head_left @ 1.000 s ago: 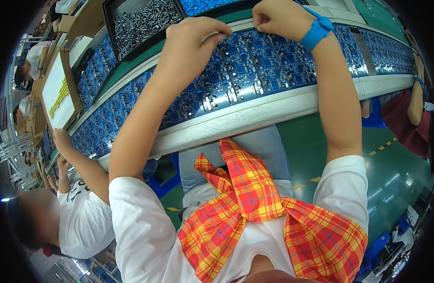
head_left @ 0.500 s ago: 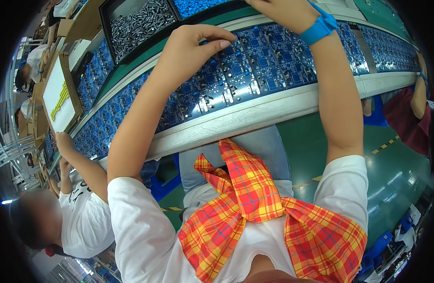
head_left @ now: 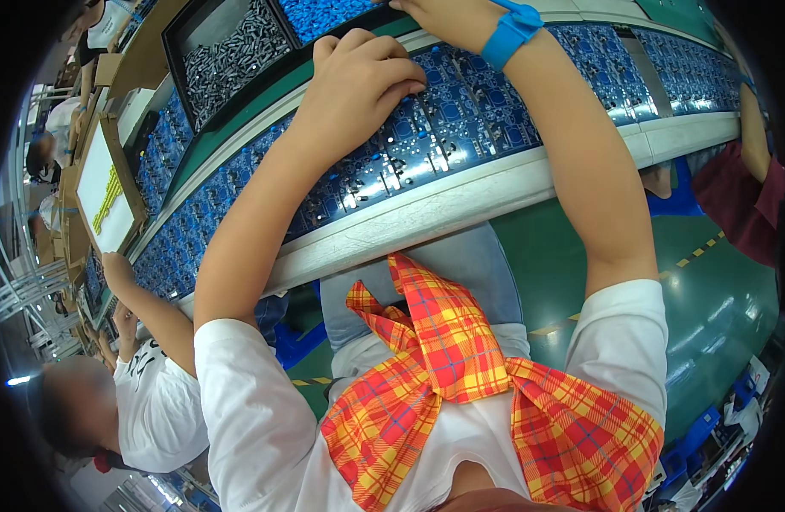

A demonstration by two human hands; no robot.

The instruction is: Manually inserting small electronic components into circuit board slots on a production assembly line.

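A long row of blue circuit boards [head_left: 448,111] runs across in front of me, dotted with small silvery, black and blue parts. Over the boards, my left hand [head_left: 358,90] is closed, thumb and forefinger pinched together close to the board surface; anything between them is too small to make out. My right hand [head_left: 452,19], with a blue wrist strap [head_left: 513,32], is at the upper edge of the view beside a black bin of blue components [head_left: 320,15]. Its fingertips are mostly cut off by the picture edge.
Left of the blue parts, a black bin holds grey cylindrical components [head_left: 239,72]. A pale rail [head_left: 426,192] borders the boards on my side. A white-lined box [head_left: 110,183] with yellow parts stands at far left. Co-workers sit left [head_left: 157,405] and right [head_left: 755,200].
My right hand has moved left toward the bin of blue components. My left hand has turned, its fingers curling in more over the boards. The whole view has shifted slightly.
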